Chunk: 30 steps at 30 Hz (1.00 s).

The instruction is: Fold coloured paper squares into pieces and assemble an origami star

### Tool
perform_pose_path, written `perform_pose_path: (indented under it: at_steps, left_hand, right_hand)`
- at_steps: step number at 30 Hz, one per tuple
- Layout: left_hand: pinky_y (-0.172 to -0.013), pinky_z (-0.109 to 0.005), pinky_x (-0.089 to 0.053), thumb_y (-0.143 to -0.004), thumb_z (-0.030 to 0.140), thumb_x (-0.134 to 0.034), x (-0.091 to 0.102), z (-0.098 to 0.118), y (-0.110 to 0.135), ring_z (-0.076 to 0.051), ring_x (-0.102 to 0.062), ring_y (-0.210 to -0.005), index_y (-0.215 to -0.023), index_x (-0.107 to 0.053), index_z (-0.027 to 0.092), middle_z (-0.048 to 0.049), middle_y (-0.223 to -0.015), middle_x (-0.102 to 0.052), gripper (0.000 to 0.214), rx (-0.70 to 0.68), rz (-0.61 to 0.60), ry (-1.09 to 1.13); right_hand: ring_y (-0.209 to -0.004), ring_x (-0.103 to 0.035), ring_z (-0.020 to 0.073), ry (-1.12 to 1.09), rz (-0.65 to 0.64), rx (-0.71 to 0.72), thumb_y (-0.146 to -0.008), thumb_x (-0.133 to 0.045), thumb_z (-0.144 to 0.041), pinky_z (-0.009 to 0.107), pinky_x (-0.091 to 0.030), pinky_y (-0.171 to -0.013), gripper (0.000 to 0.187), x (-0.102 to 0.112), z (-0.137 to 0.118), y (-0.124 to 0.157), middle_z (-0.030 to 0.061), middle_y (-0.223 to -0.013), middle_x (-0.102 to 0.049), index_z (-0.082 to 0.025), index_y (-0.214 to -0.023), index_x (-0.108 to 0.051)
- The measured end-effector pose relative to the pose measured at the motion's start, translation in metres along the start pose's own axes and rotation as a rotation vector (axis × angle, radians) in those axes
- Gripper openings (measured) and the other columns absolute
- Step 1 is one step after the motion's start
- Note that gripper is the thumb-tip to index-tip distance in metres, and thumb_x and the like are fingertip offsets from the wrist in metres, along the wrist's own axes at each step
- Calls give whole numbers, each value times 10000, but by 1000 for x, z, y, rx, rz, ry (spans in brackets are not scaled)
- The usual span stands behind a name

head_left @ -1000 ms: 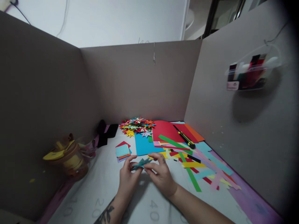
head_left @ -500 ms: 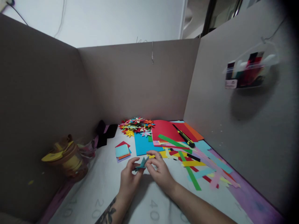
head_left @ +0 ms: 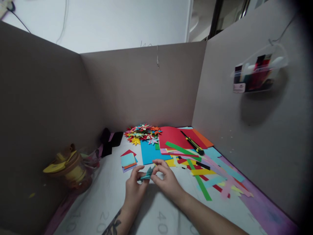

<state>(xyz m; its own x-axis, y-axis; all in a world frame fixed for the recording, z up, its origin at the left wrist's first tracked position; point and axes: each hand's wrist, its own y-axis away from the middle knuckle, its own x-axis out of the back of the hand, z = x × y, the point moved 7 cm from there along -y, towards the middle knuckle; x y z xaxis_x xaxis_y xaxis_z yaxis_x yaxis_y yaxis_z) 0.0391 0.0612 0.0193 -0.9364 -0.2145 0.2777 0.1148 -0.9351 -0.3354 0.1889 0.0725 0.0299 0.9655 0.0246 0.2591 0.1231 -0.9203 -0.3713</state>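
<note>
Between my two hands is a small folded piece of teal paper, with pointed flaps sticking up. My left hand grips its left side between thumb and fingers. The thumb and fingertips of my right hand are pinched at its right edge. Both hands are held low over the white mat, and the fingers partly hide the folds. Just beyond my left hand lies a stack of small coloured paper squares, a light blue one on top. A blue sheet lies beyond my hands.
Folded paper stars are heaped at the back. Right of them, a yellow-and-black utility knife rests on red paper. Paper strips are scattered on the right. A bucket-like container stands left; a clear holder hangs on the right wall.
The teal paper's raised flaps sit slightly lower and are turned a little. My right fingers have shifted slightly along its edge. The camera view has moved a little.
</note>
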Motion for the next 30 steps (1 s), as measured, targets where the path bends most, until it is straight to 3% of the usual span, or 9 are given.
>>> perform_pose_path:
  at_steps: [8,15,26,29,30]
  left_hand:
    - [-593,-233,-463,-639,216,-645,-2,-7,-3,-150,-624,-608,-1046,-496,167,22,-641,-652,436,133,19,122]
    - [-594,-228,-422,-667,239,-627,-4,-5,0,-141,-585,-610,-1047,-518,168,24,-651,-622,402,105,7,7]
    - [-470,-182,-315,-616,263,-670,-8,-3,-2,-96,-462,-483,-1034,-545,155,78,-532,-479,450,166,-36,107]
    - [-482,-178,-353,-623,278,-685,-11,-7,-1,-97,-498,-506,-1060,-515,149,66,-562,-519,486,212,-78,177]
    - [-483,-177,-361,-625,281,-688,-12,-8,-1,-96,-501,-506,-1062,-510,149,66,-562,-522,491,218,-86,188]
  right_hand:
    - [-1171,-444,259,189,27,196,-739,-637,-159,431,-373,-971,110,-2,-5,4,74,-1252,-488,-236,-802,-683]
    - [-1134,-459,234,229,47,308,-796,-529,-102,404,-384,-952,149,-4,-15,6,76,-1169,-522,-213,-768,-624]
    - [-1047,-524,203,-66,48,69,-781,-542,-183,310,-439,-867,113,-7,0,-1,65,-1040,-543,-193,-675,-580]
    - [-904,-561,185,-193,62,-7,-729,-571,-170,293,-455,-775,46,-10,8,-3,44,-926,-578,-193,-769,-571]
    - [-818,-569,172,-257,56,-54,-711,-580,-170,283,-459,-721,132,-12,11,-3,25,-858,-584,-197,-837,-555]
